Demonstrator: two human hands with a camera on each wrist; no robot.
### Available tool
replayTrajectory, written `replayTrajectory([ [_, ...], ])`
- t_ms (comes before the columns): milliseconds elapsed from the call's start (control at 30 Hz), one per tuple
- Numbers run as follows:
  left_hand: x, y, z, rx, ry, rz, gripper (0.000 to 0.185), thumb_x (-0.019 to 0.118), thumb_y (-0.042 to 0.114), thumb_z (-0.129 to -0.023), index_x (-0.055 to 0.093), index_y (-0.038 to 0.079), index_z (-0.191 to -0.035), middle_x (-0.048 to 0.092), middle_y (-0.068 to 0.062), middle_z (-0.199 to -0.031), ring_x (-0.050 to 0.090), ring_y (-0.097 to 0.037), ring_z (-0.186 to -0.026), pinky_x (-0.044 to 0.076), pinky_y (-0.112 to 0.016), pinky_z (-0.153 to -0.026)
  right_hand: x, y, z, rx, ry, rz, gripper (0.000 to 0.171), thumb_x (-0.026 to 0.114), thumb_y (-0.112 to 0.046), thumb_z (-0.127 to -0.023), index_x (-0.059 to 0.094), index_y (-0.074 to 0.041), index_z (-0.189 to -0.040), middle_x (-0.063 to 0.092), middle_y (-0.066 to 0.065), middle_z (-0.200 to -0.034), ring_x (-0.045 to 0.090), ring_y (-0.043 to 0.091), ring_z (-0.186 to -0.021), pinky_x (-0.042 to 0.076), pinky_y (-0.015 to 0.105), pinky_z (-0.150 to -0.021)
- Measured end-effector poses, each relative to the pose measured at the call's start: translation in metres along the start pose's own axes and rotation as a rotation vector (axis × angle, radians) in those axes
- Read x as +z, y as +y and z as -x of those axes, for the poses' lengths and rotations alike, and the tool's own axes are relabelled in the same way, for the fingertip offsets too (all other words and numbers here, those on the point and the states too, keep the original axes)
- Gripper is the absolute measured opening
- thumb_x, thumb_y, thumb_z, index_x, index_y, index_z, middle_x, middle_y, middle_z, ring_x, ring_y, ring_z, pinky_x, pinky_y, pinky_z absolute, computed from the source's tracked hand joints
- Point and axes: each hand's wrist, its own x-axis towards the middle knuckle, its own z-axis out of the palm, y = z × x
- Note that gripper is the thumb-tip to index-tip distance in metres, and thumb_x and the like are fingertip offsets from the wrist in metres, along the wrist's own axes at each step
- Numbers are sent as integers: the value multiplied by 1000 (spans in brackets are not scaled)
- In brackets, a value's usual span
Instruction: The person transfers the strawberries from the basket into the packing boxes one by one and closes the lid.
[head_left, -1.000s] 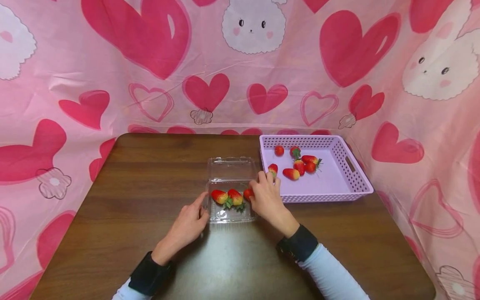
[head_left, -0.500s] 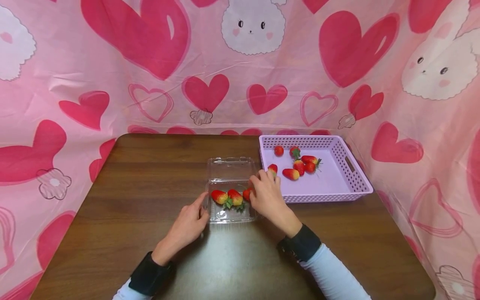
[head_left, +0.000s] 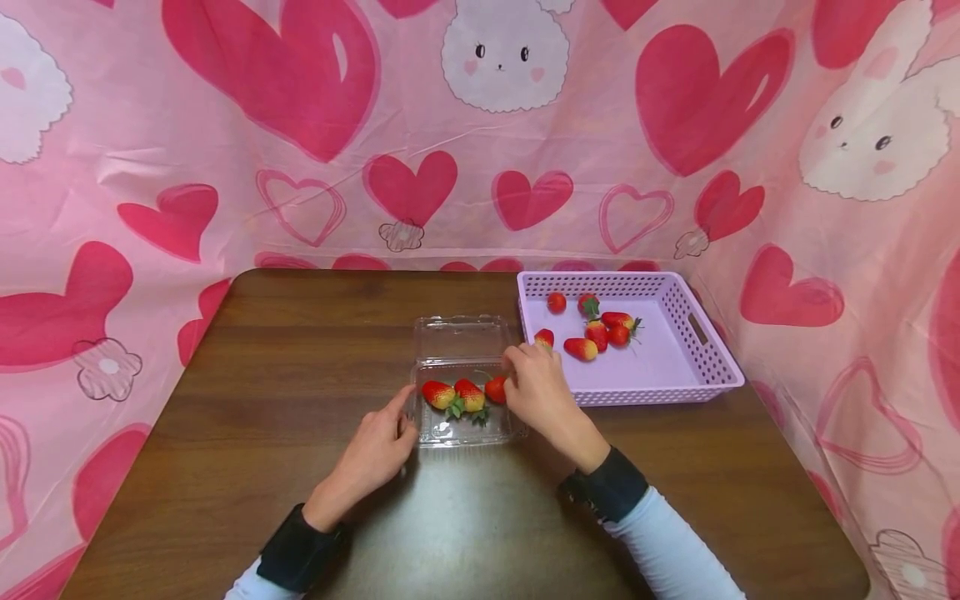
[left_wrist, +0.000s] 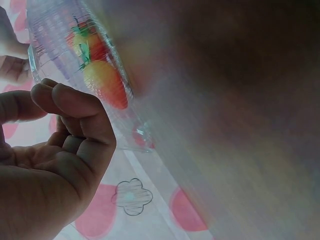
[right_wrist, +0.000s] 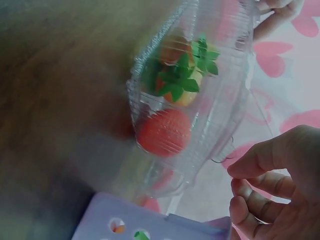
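A clear plastic clamshell box (head_left: 462,433) lies with its lid (head_left: 461,337) folded back. In it are two strawberries (head_left: 438,394) with green leaves and, at the right side, a round red fruit (head_left: 496,389) with a thin stem. My left hand (head_left: 378,442) touches the box's left edge with its extended index finger. My right hand (head_left: 542,392) hovers at the box's right rim, its fingers loosely bent. In the right wrist view, the round fruit (right_wrist: 165,132) lies inside the box, apart from the fingertips, and the thin stem ends near the thumb.
A lilac perforated basket (head_left: 652,395) stands to the right of the box with several strawberries (head_left: 581,349) and round red fruits (head_left: 556,302) in it. The brown wooden table (head_left: 315,333) ends at a pink heart-patterned cloth (head_left: 315,100) behind.
My right hand has drawn slightly to the right and let go of the round red fruit, which now shows more fully in the box. My left hand has stayed in place.
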Motion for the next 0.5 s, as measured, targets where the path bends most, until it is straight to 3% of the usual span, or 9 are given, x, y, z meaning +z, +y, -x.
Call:
replayTrajectory([
  [167, -1, 0, -1, -2, -5, 2, 64, 62, 6, -100, 39, 0, -160, 53, -1, -67, 51, -17, -52, 43, -29, -49, -11, 1, -4, -13, 22, -12, 16, 82, -2, -80, 73, -4, -94, 67, 8, -84, 60, 31, -88, 47, 47, -78],
  [400, -1, 1, -1, -13, -16, 12, 65, 62, 5, -100, 38, 0, -160, 54, -2, -68, 52, -18, -53, 44, -29, -49, -28, 4, -12, 32, 36, -14, 13, 80, -3, -82, 72, -7, -91, 67, 5, -79, 60, 27, -80, 53, 42, -75],
  [500, -1, 0, 0, -13, -18, 17, 65, 62, 4, -100, 38, 1, -161, 54, -2, -69, 52, -18, -53, 44, -29, -50, -36, 7, -15, 65, 31, 17, 10, 77, -5, -83, 72, -7, -91, 67, 8, -83, 61, 30, -82, 54, 45, -72],
])
